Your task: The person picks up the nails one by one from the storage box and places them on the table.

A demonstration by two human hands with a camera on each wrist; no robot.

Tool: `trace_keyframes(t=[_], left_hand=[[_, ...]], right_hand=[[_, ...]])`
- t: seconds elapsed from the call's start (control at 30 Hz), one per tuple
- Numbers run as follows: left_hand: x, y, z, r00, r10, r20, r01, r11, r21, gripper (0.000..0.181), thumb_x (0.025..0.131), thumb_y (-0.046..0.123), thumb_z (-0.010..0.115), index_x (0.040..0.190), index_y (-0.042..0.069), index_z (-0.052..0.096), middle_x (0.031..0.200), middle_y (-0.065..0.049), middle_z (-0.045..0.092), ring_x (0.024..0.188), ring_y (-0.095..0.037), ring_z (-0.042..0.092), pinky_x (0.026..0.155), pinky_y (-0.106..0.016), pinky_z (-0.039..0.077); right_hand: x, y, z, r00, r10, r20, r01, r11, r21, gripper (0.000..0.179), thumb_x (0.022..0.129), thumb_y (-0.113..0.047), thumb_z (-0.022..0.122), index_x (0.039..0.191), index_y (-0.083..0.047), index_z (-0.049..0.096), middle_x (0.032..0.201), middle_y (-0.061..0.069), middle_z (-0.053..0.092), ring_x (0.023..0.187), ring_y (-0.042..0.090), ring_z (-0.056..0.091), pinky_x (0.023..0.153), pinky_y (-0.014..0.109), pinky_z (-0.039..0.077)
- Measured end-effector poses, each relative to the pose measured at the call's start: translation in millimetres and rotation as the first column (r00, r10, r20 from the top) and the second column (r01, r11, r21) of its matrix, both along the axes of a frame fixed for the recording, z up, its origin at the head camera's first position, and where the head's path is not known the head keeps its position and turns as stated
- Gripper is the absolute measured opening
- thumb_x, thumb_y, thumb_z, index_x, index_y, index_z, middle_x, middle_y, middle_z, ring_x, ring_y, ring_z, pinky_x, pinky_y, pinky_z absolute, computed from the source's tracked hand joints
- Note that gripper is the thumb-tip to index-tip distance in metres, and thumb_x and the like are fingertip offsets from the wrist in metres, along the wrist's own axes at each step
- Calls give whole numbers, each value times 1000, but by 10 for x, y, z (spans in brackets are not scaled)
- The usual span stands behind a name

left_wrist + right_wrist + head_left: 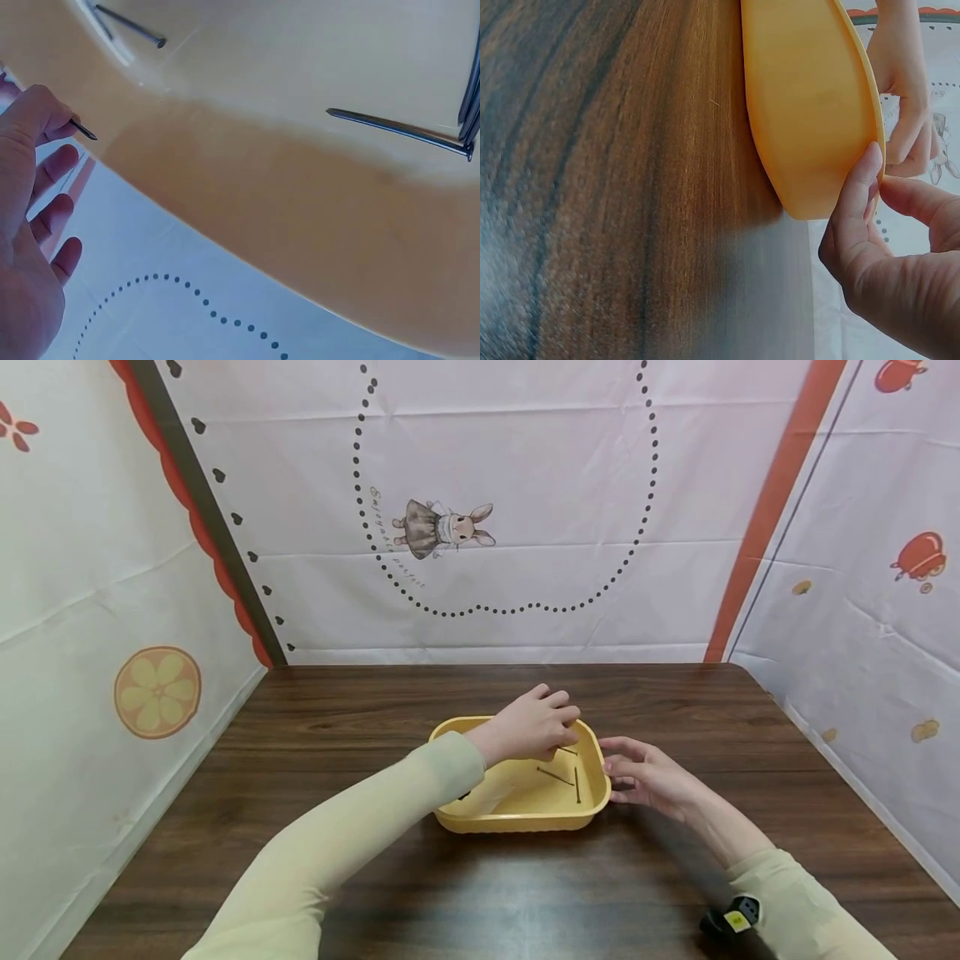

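Note:
A yellow plastic basin (517, 822) stands on the wooden table, its rim a rounded rectangle. My left hand (531, 727) reaches over it from the left. In the left wrist view its thumb and index finger pinch a dark nail (84, 130) beside the basin's inner wall, while the other fingers stay loosely bent. Loose nails lie on the basin floor, among them one slanting nail (555, 776) and one lengthwise nail (577, 785). On the basin's right side, my right hand (648, 777) grips the rim between thumb and fingers.
More nails (469, 105) lie bunched at the right edge of the left wrist view, with a single nail (397, 133) touching them. The dark wooden table (337, 710) surrounds the basin. White printed cloth (525, 460) hangs behind and on both sides.

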State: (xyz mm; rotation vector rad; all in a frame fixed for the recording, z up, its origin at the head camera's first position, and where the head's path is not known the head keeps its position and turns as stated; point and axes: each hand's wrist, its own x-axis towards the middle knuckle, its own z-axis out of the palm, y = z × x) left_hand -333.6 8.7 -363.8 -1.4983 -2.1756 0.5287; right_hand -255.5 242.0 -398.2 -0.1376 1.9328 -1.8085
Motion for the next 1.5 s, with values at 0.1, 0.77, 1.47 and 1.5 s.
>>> trace_keyframes(t=[0.1, 0.77, 1.47, 1.5], left_hand=[[2, -63, 35, 1000, 0, -16, 1, 998, 60, 11, 85, 26, 64, 93, 34, 67, 100, 7, 59, 95, -17, 49, 81, -33, 38], [-25, -422, 236, 990, 131, 50, -140, 950, 280, 8, 81, 20, 65, 86, 27, 64, 95, 4, 57, 92, -20, 49, 77, -34, 37], [149, -743, 389, 954, 254, 157, -295, 887, 355, 15, 86, 25, 71, 80, 24, 58, 105, 3, 56, 101, -21, 46, 88, -39, 39], [162, -759, 392, 953, 261, 154, -300, 884, 359, 14, 86, 24, 71, 80, 24, 58, 105, 2, 57, 102, -22, 47, 89, -40, 39]], right_hand=[[-4, -1, 2, 1000, -1, -3, 1, 1000, 0, 60, 101, -17, 53, 149, 1, 22, 108, -1, 57, 96, 10, 61, 82, 30, 59], [10, -36, 19, 1000, -24, 14, 24, 1000, 15, 62, 100, -15, 54, 150, 1, 23, 105, -1, 58, 94, 11, 61, 81, 29, 59], [10, -33, 25, 999, -34, 16, 33, 999, 29, 64, 99, -19, 57, 151, -1, 24, 106, -1, 61, 94, 10, 62, 82, 30, 59], [8, -34, 25, 999, -34, 16, 34, 999, 29, 64, 99, -19, 57, 151, -1, 24, 106, -1, 61, 94, 11, 62, 82, 30, 59]])
